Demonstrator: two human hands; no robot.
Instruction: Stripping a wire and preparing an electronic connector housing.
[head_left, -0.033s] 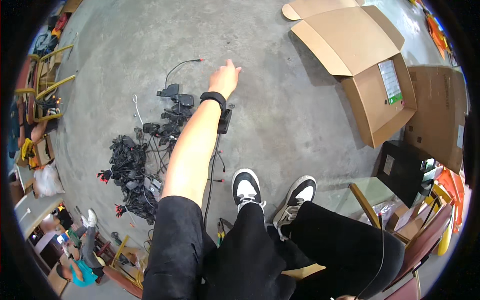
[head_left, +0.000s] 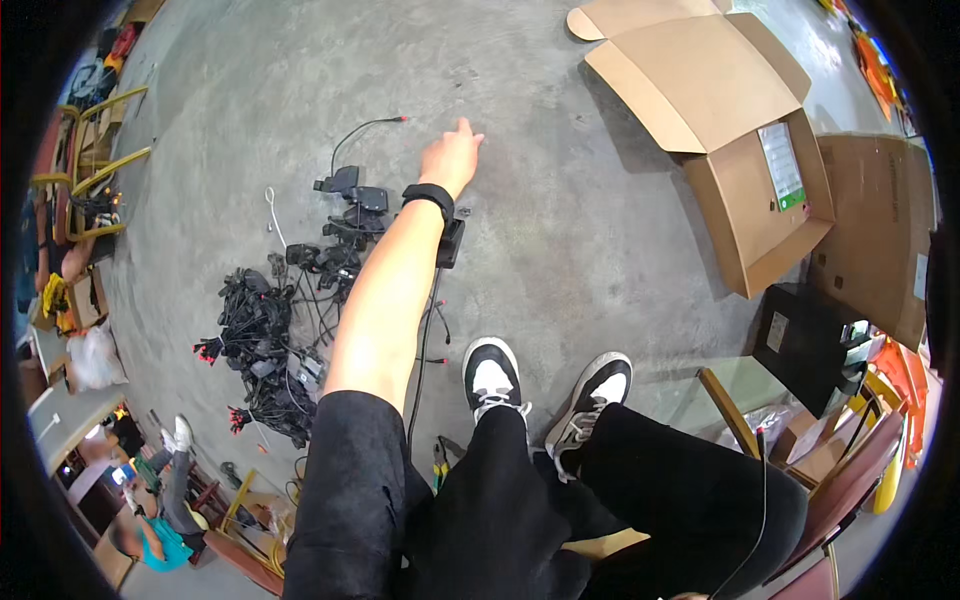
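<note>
My left hand [head_left: 452,160] reaches out over the grey floor, one finger stretched forward and the thumb apart, with nothing visible in it. Under its wrist lies a black power adapter [head_left: 451,243] with a cable running toward me. To its left a loose black cable with a red tip [head_left: 402,119] curves from several black adapters [head_left: 370,200]. Only a sliver of my right hand [head_left: 690,596] shows at the bottom edge. A black cable [head_left: 765,500] with a red end rises from beside it across my thigh; the hand seems closed on it, though its fingers are mostly cut off.
A tangled heap of black cables [head_left: 255,320] lies at the left. Pliers [head_left: 440,465] rest near my left foot. At the right stand an open cardboard box [head_left: 715,220], a closed carton [head_left: 875,230] and a black box [head_left: 805,340]. Another person [head_left: 165,540] sits at the lower left.
</note>
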